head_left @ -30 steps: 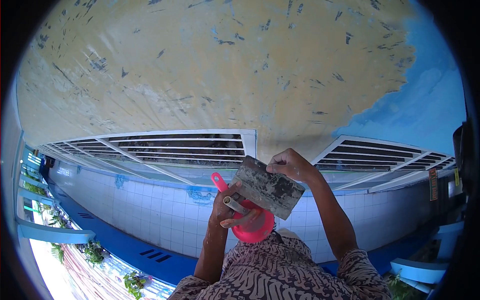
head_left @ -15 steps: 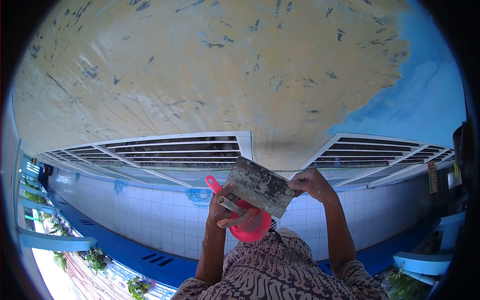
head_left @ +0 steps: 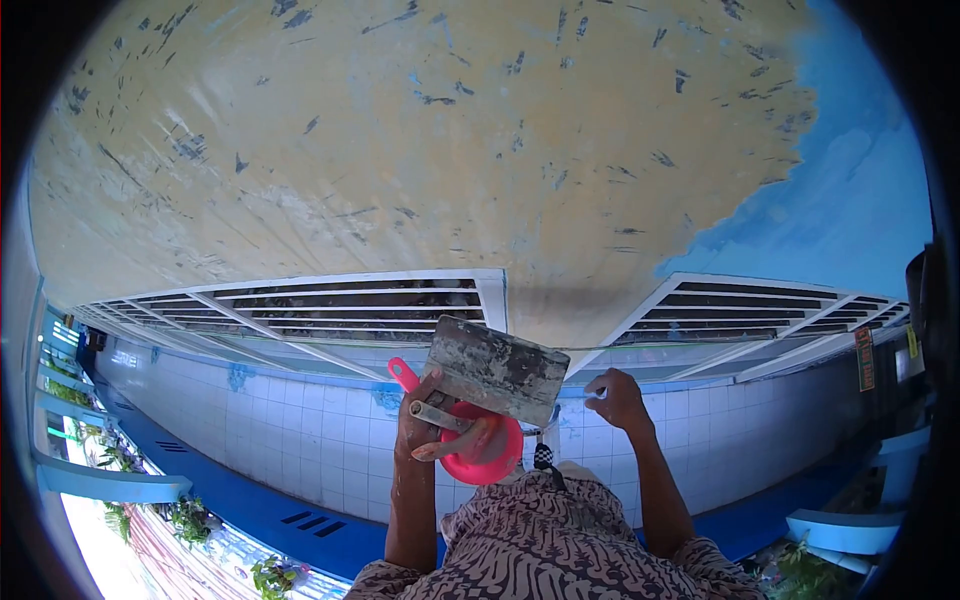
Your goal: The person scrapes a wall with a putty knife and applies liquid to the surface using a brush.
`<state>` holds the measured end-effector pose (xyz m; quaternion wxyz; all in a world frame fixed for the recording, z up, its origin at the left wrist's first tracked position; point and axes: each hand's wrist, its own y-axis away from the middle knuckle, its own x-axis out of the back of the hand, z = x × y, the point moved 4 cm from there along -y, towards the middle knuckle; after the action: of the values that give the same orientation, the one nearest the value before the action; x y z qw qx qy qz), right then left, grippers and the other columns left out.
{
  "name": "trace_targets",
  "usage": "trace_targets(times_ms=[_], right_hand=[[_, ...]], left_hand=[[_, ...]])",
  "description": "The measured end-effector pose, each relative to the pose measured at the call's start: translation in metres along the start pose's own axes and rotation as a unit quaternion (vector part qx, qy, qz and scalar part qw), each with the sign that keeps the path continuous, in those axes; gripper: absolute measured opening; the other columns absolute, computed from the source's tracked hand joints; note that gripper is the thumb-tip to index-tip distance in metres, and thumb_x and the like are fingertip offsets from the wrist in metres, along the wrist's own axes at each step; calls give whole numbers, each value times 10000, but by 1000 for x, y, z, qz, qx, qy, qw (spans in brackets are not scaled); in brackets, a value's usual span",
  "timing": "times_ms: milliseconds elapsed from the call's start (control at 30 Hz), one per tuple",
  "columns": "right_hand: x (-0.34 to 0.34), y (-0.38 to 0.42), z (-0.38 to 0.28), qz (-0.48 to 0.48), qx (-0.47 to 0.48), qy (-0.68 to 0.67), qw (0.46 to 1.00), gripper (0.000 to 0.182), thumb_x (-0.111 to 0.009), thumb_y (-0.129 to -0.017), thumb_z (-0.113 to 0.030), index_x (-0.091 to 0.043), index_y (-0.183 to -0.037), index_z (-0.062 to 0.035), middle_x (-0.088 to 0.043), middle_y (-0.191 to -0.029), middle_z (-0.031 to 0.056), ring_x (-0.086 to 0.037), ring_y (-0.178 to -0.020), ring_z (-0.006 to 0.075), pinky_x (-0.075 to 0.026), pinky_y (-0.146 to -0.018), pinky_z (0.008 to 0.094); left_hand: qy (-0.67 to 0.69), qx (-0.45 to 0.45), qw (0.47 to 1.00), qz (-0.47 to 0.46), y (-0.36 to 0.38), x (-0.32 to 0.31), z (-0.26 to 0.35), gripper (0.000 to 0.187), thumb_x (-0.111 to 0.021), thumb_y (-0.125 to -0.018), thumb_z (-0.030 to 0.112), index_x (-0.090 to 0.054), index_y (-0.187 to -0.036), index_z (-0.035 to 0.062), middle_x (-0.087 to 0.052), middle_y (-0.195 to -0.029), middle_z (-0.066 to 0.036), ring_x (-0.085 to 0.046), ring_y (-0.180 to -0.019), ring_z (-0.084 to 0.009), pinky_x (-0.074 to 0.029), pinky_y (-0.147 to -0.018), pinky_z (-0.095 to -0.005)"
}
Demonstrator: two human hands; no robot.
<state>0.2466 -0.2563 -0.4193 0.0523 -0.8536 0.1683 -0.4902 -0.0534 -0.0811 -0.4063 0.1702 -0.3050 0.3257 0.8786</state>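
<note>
The left grip point(head_left: 418, 425) is clenching the pale, tube-like handle point(head_left: 440, 416) of a grey, crusted, rectangular trowel point(head_left: 497, 370), with a round pink plastic scoop point(head_left: 490, 455) sitting just beneath. The trowel is probably behaving as stiff, moderately heavy and slippery if wet, its handle offering the surest hold. Its long axis is running left to right, the left end tilting towards the patchy tan wall point(head_left: 400, 150). The right grip point(head_left: 620, 402) is curling loosely, apparently holding nothing.
</note>
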Motion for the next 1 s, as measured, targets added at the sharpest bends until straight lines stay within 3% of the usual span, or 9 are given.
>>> trace_targets(times_ms=[67, 133, 200, 233, 300, 433, 533, 667, 1000], right_hand=[[-6, -6, 5, -123, -223, -146, 956, 254, -791, -632, -79, -729, -864, 5, -718, -852, 188, -690, -708, 296, -543, -672, 371], [-4, -14, -1, -145, -212, -145, 956, 263, -772, -652, -50, -732, -906, 7, -716, -860, 199, -694, -692, 295, -542, -663, 363], [10, -28, -18, -30, -69, -190, 979, 172, -734, -736, -34, -735, -895, 32, -724, -787, 164, -675, -616, 239, -535, -633, 334], [14, -34, -21, -29, -70, -190, 979, 172, -734, -736, -34, -735, -895, 32, -724, -787, 164, -675, -616, 239, -535, -633, 334], [37, -51, -37, -61, -273, -335, 900, 183, -697, -834, -52, -728, -987, 44, -731, -839, 127, -655, -677, 148, -530, -663, 290], [45, -71, -51, -5, -220, -444, 869, 209, -722, -862, -98, -726, -998, 60, -719, -847, 75, -640, -751, 108, -514, -678, 253], [44, -81, -65, -39, -166, -354, 919, 187, -740, -849, -146, -739, -896, 36, -697, -737, 58, -601, -680, 73, -483, -635, 260], [33, -84, -63, -61, -215, -333, 916, 136, -740, -797, -98, -703, -788, 33, -642, -685, 8, -529, -634, 52, -430, -577, 254], [33, -57, -42, -11, -236, -309, 921, 143, -678, -729, -96, -663, -716, 46, -615, -604, 49, -532, -561, 81, -435, -524, 276]], left_hand=[[2, 3, 1000, 0, 2, -1, 1, 381, -634, -949, 231, -558, -1186, -57, -661, -1105, -148, -660, -1035, -247, -564, -900, -344], [18, 19, 1000, -2, 8, -11, 1, 366, -628, -948, 202, -566, -1200, -55, -655, -1155, -169, -647, -1074, -252, -534, -969, -366], [12, 20, 1000, -2, 8, -14, -2, 368, -629, -947, 204, -566, -1203, -53, -655, -1159, -169, -647, -1076, -256, -535, -968, -367], [6, 20, 1000, -2, 8, -15, -4, 371, -629, -947, 206, -565, -1206, -51, -655, -1163, -169, -647, -1078, -260, -535, -967, -369], [4, 20, 1000, 2, 6, -16, -9, 390, -636, -946, 225, -558, -1201, -59, -658, -1148, -165, -654, -1059, -256, -541, -952, -366], [18, 42, 999, -30, 3, -22, -17, 405, -640, -946, 232, -548, -1192, -76, -663, -1124, -172, -661, -1041, -260, -546, -939, -377], [-2, 40, 998, -47, 17, -49, -9, 410, -637, -948, 229, -544, -1196, -83, -663, -1113, -177, -659, -1041, -265, -541, -943, -384], [-1, 26, 999, -40, 19, -58, -8, 427, -633, -950, 235, -537, -1204, -93, -664, -1102, -178, -661, -1036, -269, -544, -934, -391], [-9, 13, 1000, -6, -3, -12, -23, 399, -631, -950, 233, -553, -1234, -36, -657, -1153, -153, -655, -1053, -241, -538, -947, -364]])
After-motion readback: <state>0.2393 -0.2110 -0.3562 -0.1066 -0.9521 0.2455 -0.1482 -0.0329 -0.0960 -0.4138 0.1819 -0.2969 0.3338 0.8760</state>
